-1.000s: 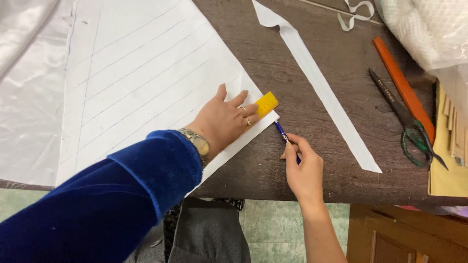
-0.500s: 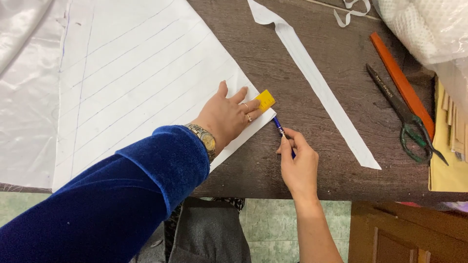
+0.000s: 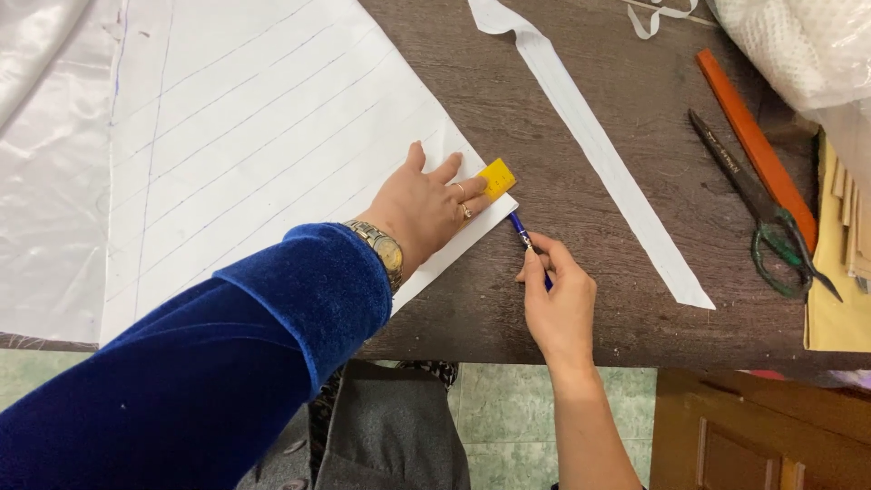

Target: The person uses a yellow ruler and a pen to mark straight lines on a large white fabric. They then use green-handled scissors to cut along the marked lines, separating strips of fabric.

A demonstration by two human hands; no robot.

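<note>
Small yellow ruler (image 3: pixel 498 178) flat at white lined sheet's (image 3: pixel 263 136) corner, blue pen (image 3: pixel 524 238) tip beside it

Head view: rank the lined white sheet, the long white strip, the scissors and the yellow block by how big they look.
1. lined white sheet, largest by far
2. long white strip
3. scissors, shorter than the strip, though bulkier at the handles
4. yellow block, smallest, partly under the left hand

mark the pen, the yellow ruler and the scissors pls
blue pen (image 3: pixel 520 229), head view, on its barrel near the tip.
yellow ruler (image 3: pixel 498 177), head view, on its exposed end.
scissors (image 3: pixel 737 181), head view, on the blades.
</note>
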